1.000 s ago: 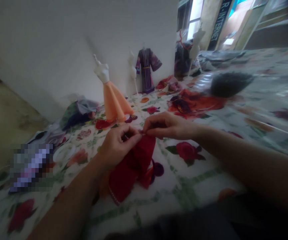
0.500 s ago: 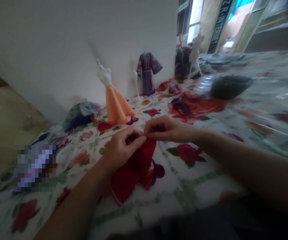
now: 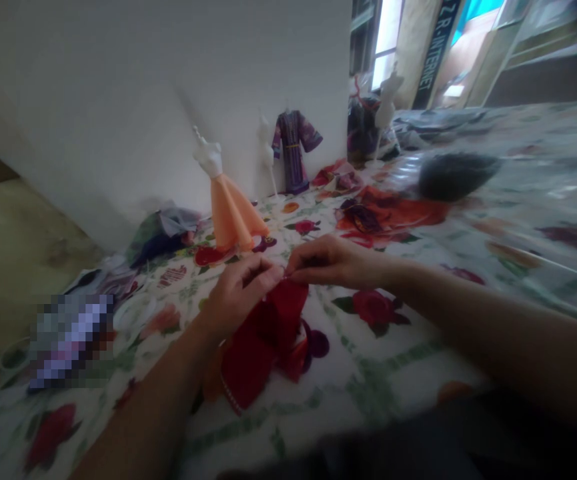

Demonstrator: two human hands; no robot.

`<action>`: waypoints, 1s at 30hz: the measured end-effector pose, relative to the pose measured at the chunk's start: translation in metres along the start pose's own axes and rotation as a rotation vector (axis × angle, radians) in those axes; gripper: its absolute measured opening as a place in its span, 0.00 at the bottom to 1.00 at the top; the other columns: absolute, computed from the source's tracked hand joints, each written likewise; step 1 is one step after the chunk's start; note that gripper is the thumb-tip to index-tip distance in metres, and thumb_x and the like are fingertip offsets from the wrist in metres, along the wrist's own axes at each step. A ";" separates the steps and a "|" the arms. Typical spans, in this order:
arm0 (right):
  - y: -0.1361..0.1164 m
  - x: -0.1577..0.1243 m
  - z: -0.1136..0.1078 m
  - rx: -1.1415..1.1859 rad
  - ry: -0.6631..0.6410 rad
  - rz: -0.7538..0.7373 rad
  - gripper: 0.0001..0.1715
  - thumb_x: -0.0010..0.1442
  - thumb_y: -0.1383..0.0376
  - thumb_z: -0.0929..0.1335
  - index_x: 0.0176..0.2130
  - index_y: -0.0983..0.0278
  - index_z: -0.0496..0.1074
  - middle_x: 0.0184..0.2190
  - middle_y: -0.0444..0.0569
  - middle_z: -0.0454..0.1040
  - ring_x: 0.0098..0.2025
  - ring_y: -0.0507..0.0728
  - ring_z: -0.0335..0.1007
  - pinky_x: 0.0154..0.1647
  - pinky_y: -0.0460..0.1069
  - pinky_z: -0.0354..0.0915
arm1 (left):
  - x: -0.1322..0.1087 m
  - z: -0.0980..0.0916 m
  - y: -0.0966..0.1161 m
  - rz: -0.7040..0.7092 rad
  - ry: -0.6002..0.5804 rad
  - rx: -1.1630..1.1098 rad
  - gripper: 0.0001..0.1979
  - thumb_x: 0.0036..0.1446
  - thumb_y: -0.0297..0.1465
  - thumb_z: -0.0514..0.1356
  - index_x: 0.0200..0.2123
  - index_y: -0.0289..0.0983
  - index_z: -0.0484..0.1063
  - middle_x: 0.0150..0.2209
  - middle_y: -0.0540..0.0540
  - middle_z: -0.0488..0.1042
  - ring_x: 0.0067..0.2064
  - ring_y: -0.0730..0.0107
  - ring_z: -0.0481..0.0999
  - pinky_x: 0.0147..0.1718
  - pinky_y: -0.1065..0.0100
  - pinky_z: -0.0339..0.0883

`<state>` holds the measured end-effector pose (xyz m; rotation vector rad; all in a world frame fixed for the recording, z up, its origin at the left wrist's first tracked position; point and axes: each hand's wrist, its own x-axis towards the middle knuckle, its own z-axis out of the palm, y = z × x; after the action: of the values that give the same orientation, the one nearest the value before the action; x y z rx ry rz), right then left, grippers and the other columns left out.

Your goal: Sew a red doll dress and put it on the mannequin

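Observation:
A small piece of red cloth (image 3: 258,357) with a pale dotted trim along its lower edge hangs over the flowered tablecloth (image 3: 358,413). My left hand (image 3: 245,290) pinches the cloth's upper edge between thumb and fingers. Right beside it, my right hand (image 3: 321,261) is closed at the same upper edge, its fingertips nearly touching those of the left. Anything tiny between the fingertips is too small to make out.
Behind the hands stand a mannequin in a peach skirt (image 3: 233,210) and one in a purple robe (image 3: 294,150). Orange-red cloth (image 3: 398,210) and a dark bundle (image 3: 455,175) lie to the right. Crumpled fabrics (image 3: 163,233) are at the left by the wall.
Both hands have shifted slightly left, with the fingertips still at the red cloth's upper edge. The view has moved a little.

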<state>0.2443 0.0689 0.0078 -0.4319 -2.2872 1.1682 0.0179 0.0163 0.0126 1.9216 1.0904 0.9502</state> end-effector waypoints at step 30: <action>0.003 0.001 0.001 0.121 0.002 0.012 0.15 0.66 0.58 0.69 0.35 0.68 0.73 0.24 0.39 0.63 0.25 0.46 0.54 0.23 0.44 0.51 | 0.003 -0.004 -0.010 0.054 -0.034 -0.064 0.13 0.63 0.41 0.62 0.33 0.38 0.74 0.50 0.42 0.74 0.58 0.55 0.71 0.56 0.57 0.62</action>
<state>0.2430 0.0703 0.0049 -0.4015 -2.2004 1.3037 0.0120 0.0234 0.0062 1.9166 0.9820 0.9670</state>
